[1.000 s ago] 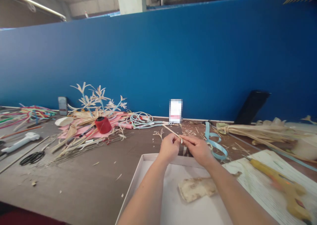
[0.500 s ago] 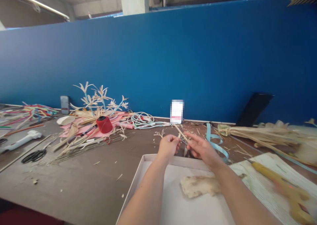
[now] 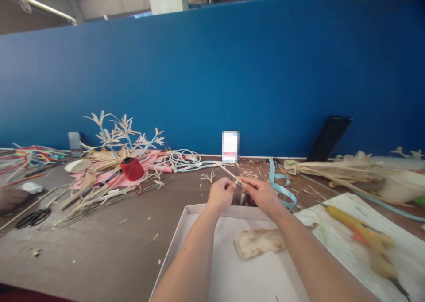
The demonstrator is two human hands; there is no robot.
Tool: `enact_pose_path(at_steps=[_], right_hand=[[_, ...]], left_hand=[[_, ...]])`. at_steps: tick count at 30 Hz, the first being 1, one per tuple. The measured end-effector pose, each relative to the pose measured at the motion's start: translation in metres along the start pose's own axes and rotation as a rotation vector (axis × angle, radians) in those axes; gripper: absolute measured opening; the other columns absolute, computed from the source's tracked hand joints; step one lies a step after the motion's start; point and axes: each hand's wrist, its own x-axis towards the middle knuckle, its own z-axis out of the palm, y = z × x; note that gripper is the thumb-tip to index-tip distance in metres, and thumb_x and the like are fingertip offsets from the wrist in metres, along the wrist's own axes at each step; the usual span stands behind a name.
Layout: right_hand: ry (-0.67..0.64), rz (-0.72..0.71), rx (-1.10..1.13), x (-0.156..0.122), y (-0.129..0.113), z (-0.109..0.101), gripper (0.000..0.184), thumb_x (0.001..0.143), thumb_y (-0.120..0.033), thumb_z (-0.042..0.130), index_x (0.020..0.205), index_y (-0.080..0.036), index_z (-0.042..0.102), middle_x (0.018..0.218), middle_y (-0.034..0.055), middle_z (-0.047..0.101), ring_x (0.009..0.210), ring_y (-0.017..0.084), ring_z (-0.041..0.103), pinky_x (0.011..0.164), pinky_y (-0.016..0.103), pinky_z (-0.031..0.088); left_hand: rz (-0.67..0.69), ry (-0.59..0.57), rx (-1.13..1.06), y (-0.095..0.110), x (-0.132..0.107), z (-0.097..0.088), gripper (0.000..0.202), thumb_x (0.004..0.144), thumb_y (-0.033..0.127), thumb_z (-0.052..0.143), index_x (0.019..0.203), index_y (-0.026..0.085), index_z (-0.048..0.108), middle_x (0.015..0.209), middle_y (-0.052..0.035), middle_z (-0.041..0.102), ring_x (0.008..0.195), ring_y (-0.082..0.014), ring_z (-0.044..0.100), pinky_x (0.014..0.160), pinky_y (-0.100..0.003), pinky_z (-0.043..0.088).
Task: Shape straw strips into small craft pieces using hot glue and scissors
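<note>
My left hand (image 3: 222,195) and my right hand (image 3: 261,195) meet above the far edge of a white box lid (image 3: 232,275). Between them runs a thin pale straw stem (image 3: 229,172), slanting up to the left. The fingers of both hands pinch it near its lower end. A small strip hangs below the fingertips, too blurred to name. Inside the lid lies a pale, stained cloth-like piece (image 3: 259,243), partly covered by my right forearm. Right of my hands a light blue ribbon (image 3: 284,190) curls on the table.
A yellow glue gun (image 3: 363,235) lies on printed paper at right, beside dried husks (image 3: 328,171). A phone (image 3: 230,147) leans on the blue partition. At left are straw flowers (image 3: 124,127), a red thread spool (image 3: 132,169) and black scissors (image 3: 33,218). A blurred hand-like shape (image 3: 13,199) appears far left.
My right hand's fingers, spread before, have closed on the stem beside my left hand. The view has shifted slightly right. A blurred shape now covers part of the white tool far left.
</note>
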Motion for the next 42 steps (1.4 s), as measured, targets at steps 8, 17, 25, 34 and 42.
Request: enact_pose_path(at_steps=[8, 17, 25, 34, 42], right_hand=[[0.594, -0.02, -0.324, 0.016, 0.029, -0.029, 0.046, 0.079, -0.035, 0.045, 0.12, -0.019, 0.06, 0.094, 0.0095, 0.066, 0.077, 0.022, 0.058, 0.075, 0.037, 0.045], [0.671, -0.411, -0.615, 0.0, 0.0, -0.015, 0.033, 0.083, -0.03, 0.048, 0.11, -0.023, 0.065, 0.111, 0.0086, 0.062, 0.106, 0.025, 0.052, 0.097, 0.041, 0.033], [0.355, -0.164, -0.783, -0.002, 0.01, -0.022, 0.047, 0.066, -0.006, 0.047, 0.1, -0.03, 0.07, 0.119, -0.0005, 0.062, 0.107, 0.026, 0.055, 0.092, 0.044, 0.038], [0.609, -0.389, -0.51, -0.005, -0.007, -0.038, 0.038, 0.08, -0.013, 0.042, 0.108, -0.022, 0.067, 0.134, 0.0019, 0.05, 0.109, 0.019, 0.057, 0.096, 0.033, 0.044], [0.288, -0.104, -0.684, 0.0, 0.007, -0.053, 0.054, 0.069, -0.004, 0.044, 0.111, -0.03, 0.066, 0.126, -0.0017, 0.057, 0.108, 0.023, 0.058, 0.095, 0.035, 0.044]], left_hand=[[-0.245, 0.018, -0.25, 0.019, -0.005, -0.002, 0.01, 0.075, 0.02, 0.056, 0.07, 0.012, 0.061, 0.057, 0.0003, 0.055, 0.045, -0.0052, 0.046, 0.042, -0.016, 0.037], [-0.226, -0.055, -0.44, 0.02, -0.007, -0.003, 0.015, 0.072, 0.024, 0.064, 0.074, 0.009, 0.063, 0.062, -0.0016, 0.057, 0.047, -0.0039, 0.048, 0.042, -0.015, 0.04], [-0.199, -0.013, -0.295, 0.022, -0.007, 0.0, 0.012, 0.076, 0.021, 0.057, 0.075, 0.01, 0.062, 0.063, -0.0014, 0.058, 0.047, -0.005, 0.049, 0.041, -0.016, 0.04], [-0.16, 0.035, -0.271, 0.02, -0.006, 0.0, 0.012, 0.076, 0.022, 0.056, 0.074, 0.011, 0.061, 0.062, -0.0014, 0.058, 0.045, -0.0045, 0.048, 0.039, -0.014, 0.038], [-0.138, 0.052, -0.236, 0.019, -0.005, 0.001, 0.012, 0.075, 0.022, 0.054, 0.074, 0.013, 0.062, 0.062, -0.0008, 0.059, 0.044, -0.0049, 0.047, 0.037, -0.015, 0.036]])
